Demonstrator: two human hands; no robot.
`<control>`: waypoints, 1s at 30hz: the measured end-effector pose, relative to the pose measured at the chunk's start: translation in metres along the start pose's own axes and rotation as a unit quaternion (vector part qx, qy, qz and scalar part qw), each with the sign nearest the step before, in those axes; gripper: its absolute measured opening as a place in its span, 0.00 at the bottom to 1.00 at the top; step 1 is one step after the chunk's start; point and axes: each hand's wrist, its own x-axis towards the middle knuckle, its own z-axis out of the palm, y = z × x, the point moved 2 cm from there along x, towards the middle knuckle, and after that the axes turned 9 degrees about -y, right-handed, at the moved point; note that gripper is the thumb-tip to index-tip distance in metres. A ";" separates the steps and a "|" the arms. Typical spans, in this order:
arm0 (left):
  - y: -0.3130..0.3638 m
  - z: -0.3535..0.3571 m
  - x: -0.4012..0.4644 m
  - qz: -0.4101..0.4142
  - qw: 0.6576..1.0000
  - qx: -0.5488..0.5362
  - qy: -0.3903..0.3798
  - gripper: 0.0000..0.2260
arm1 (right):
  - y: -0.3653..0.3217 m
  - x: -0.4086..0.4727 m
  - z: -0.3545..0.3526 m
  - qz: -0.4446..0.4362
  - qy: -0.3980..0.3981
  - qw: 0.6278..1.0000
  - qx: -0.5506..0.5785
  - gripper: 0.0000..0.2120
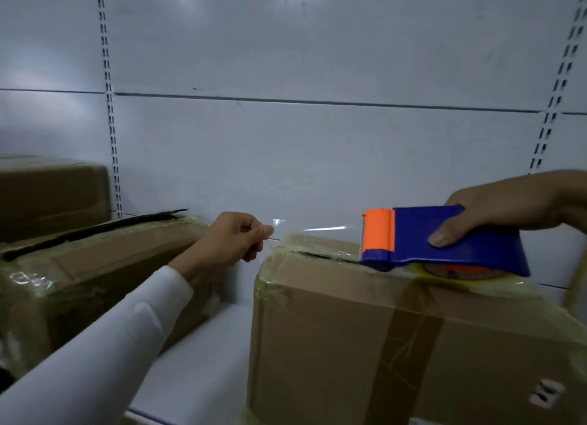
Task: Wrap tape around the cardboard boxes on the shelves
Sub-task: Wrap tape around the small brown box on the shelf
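Observation:
A cardboard box (pixel 349 329) with tape over its edges stands on the white shelf (pixel 197 361) at the lower right. A blue and orange tape dispenser (pixel 444 243) rests on the box's top, and my right hand (pixel 495 208) grips its blue body from the right. A strip of clear tape (pixel 317 229) stretches from the dispenser's orange end to the left. My left hand (pixel 235 237), in a white sleeve, pinches the free end of that tape just left of the box's top corner.
A second taped cardboard box (pixel 95 275) with a raised flap lies at the left, and a third box (pixel 47 196) sits behind it. The white back panel (pixel 317 139) has slotted uprights at left and right. A gap of shelf separates the boxes.

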 end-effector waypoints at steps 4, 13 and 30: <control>0.004 -0.003 0.006 -0.031 0.999 -0.030 -0.032 0.15 | -0.004 -0.001 -0.009 0.009 -0.011 1.000 0.021 0.36; -0.015 -0.003 0.001 -0.080 0.993 -0.041 -0.072 0.16 | -0.001 0.022 -0.006 0.042 -0.040 0.998 -0.006 0.32; -0.018 0.007 -0.005 -0.167 0.984 0.053 0.029 0.28 | 0.001 0.024 -0.001 0.032 -0.039 0.999 0.012 0.23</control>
